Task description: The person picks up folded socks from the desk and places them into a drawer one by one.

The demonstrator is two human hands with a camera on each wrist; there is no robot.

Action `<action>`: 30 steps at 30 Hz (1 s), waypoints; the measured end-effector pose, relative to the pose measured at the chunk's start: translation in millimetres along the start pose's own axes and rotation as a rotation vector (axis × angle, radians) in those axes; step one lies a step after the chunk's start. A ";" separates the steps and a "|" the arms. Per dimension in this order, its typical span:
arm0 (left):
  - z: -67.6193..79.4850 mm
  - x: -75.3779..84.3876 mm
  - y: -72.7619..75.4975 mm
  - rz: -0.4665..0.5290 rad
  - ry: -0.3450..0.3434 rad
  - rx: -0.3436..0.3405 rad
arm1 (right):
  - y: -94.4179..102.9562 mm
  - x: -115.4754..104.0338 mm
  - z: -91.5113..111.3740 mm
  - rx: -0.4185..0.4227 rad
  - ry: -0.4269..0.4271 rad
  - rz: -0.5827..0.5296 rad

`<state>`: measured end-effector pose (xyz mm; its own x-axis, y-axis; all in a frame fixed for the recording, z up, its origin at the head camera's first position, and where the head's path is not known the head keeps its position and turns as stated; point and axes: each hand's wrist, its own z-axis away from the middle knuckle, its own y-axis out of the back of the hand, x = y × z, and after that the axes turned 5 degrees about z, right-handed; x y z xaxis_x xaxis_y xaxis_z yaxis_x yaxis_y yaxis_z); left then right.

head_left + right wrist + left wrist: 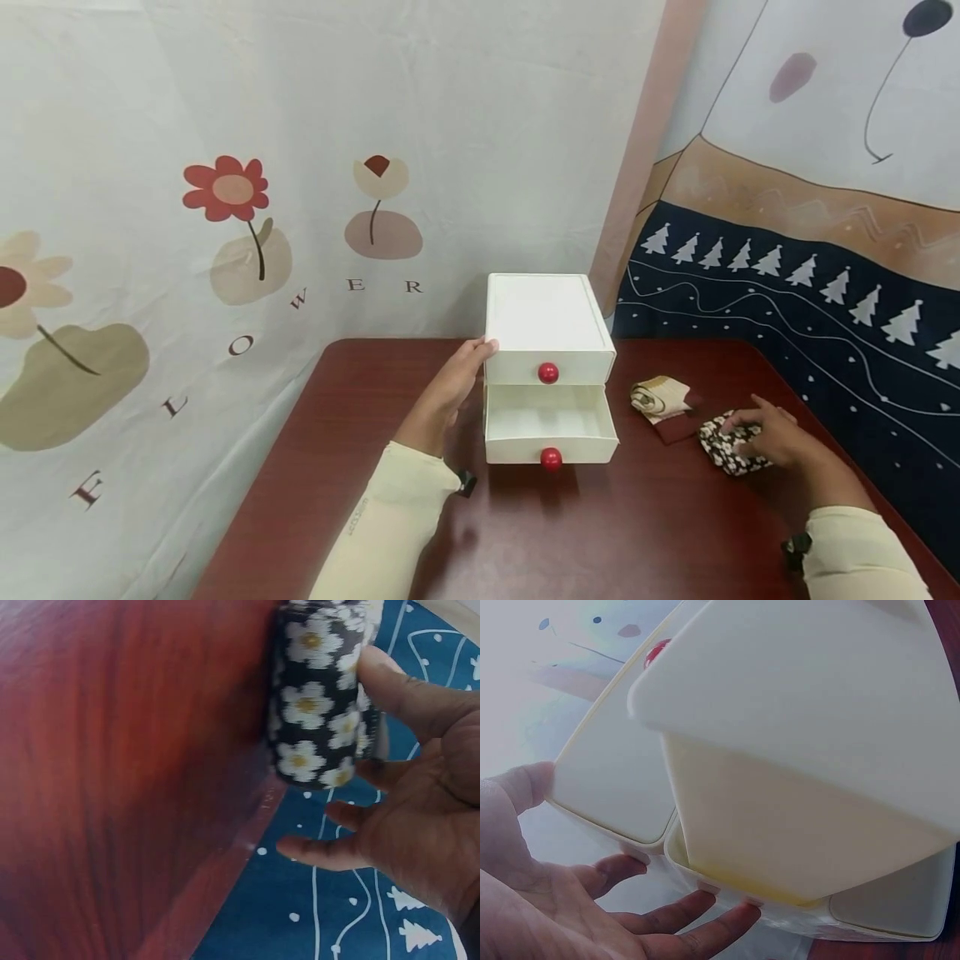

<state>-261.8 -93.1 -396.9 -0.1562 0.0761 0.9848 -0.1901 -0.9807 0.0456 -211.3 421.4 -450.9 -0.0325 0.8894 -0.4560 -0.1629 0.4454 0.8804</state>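
A white two-drawer cabinet [549, 313] with red knobs stands on the table. Its lower drawer [517, 452] is pulled out, its visible interior bare; the upper drawer [512, 367] is in. My left hand [448, 385] rests against the cabinet's left side, thumb at the front edge and the fairly straight fingers touching the side wall in the left wrist view. At the right, my right hand [777, 437] pinches a rolled black cloth with white daisies [311, 705] between thumb and index finger. The other fingers are spread; the index fingertip is hidden behind the roll.
A rolled cream-and-dark-red cloth [660, 398] lies between the cabinet and the daisy cloth. The dark red wooden table [337, 467] backs onto a flower-printed hanging [480, 150]. A navy tree-patterned hanging [825, 367] borders its right edge.
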 end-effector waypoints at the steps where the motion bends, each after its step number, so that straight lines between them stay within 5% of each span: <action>1: -0.2 -0.2 0.1 0.000 0.001 0.001 | -1.0 1.7 -0.8 0.001 0.003 0.000; 12: 1.6 1.0 1.1 -0.002 -0.026 0.002 | -4.0 23.9 -7.7 -0.074 0.085 -0.046; 30: 1.0 -0.3 0.7 -0.002 -0.022 0.001 | -15.0 17.8 0.9 0.088 0.099 -0.072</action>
<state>-260.9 -94.0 -397.0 -0.1348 0.0745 0.9881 -0.1897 -0.9807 0.0481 -208.6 430.6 -472.2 -0.1222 0.8424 -0.5248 -0.0811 0.5185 0.8512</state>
